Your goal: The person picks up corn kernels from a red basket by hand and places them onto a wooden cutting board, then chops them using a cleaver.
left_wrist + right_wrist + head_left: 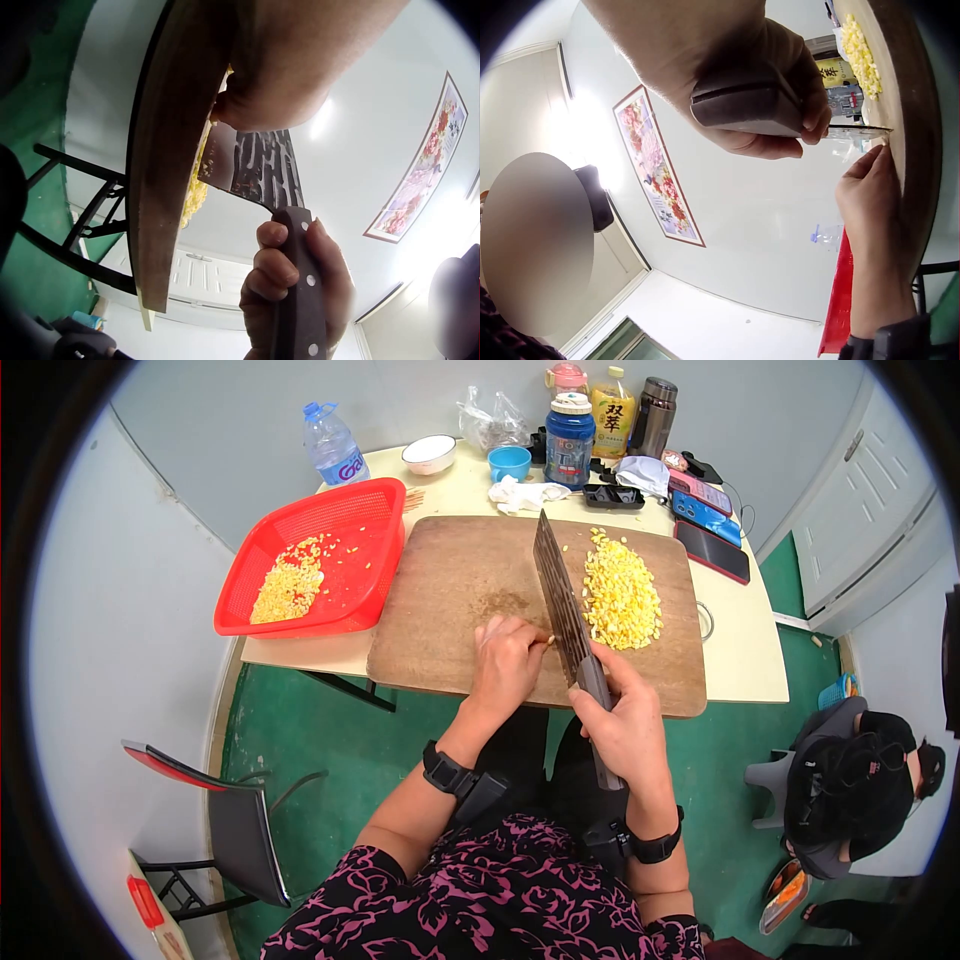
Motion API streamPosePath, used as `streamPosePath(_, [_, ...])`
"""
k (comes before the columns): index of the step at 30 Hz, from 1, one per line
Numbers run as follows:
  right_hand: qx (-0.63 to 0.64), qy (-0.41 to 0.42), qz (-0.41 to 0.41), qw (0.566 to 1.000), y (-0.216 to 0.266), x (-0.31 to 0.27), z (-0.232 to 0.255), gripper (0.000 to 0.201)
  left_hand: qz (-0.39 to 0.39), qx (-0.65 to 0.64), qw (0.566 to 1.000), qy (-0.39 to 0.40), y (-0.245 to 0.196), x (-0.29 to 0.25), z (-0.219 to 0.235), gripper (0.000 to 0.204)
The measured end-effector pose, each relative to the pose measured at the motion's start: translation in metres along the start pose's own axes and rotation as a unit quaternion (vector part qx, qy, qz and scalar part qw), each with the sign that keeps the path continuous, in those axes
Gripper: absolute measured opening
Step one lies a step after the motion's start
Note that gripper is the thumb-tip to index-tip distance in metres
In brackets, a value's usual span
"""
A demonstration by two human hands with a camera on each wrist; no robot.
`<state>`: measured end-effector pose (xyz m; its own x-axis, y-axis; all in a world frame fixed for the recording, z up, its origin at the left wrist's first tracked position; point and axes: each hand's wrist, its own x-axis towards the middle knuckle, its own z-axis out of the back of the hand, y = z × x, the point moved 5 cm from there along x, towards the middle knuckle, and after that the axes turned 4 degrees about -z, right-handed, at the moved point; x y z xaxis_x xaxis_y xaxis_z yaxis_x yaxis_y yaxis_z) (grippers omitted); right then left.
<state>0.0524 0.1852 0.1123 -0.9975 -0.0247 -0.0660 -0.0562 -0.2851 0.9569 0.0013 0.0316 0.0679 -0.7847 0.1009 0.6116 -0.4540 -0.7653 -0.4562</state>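
Note:
My right hand (pixel 628 725) grips the dark handle of a cleaver (pixel 563 600), its broad blade standing edge down over the wooden cutting board (pixel 455 575). Just left of the blade, my left hand (pixel 508 660) rests low on the board with fingers bent. Its thumb and fingertips pinch a small pale yellow piece (pixel 886 140) right beside the cutting edge; most of that piece is hidden. To the right of the blade lies a heap of chopped yellow bits (pixel 620 595). The left wrist view shows the right fingers wrapped around the riveted cleaver handle (pixel 296 285).
A red plastic basket (pixel 375 550) with more yellow bits stands left of the board. Along the back are a water bottle (pixel 335 445), a white bowl (pixel 428 454), a blue cup (pixel 509 462) and several jars. Phones (pixel 712 550) lie at the right. Another person (pixel 860 790) sits lower right.

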Motion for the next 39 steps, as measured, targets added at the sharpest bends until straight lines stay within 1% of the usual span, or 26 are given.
streamPosePath(3, [-0.014, 0.010, -0.013, 1.000, 0.001, 0.002, -0.002, 0.049, 0.006, -0.021, 1.000, 0.012, 0.003, 0.001, -0.003, 0.008])
streamPosePath(6, [-0.027, 0.015, 0.001, 1.000, 0.001, 0.007, -0.003, 0.049, 0.017, -0.006, 1.000, 0.015, 0.002, 0.001, -0.003, 0.008])
streamPosePath(12, [-0.010, 0.005, 0.010, 1.000, 0.003, 0.008, -0.003, 0.049, 0.022, -0.017, 1.000, 0.002, 0.005, -0.001, -0.002, 0.007])
streamPosePath(15, [-0.008, 0.005, 0.013, 1.000, 0.008, 0.004, -0.001, 0.049, 0.025, -0.011, 1.000, 0.010, 0.006, -0.001, -0.004, 0.007])
streamPosePath(18, [-0.014, 0.006, 0.034, 0.999, 0.009, 0.000, -0.002, 0.049, 0.022, -0.001, 1.000, 0.014, 0.006, -0.001, -0.005, 0.007])
streamPosePath(24, [-0.032, 0.015, 0.010, 0.999, 0.010, -0.002, -0.005, 0.049, 0.011, 0.014, 1.000, 0.007, 0.003, 0.000, -0.004, 0.006])
streamPosePath(27, [-0.034, 0.008, 0.025, 0.999, 0.010, -0.002, -0.006, 0.049, 0.006, 0.022, 1.000, 0.013, 0.002, 0.000, -0.004, 0.004])
streamPosePath(36, [-0.056, 0.009, 0.015, 0.998, 0.012, -0.007, -0.005, 0.048, 0.000, 0.025, 1.000, 0.017, -0.001, 0.000, -0.003, 0.005])
streamPosePath(39, [-0.056, 0.007, 0.018, 0.998, 0.011, -0.007, -0.006, 0.048, -0.021, 0.020, 1.000, -0.004, 0.000, 0.000, -0.002, 0.006])
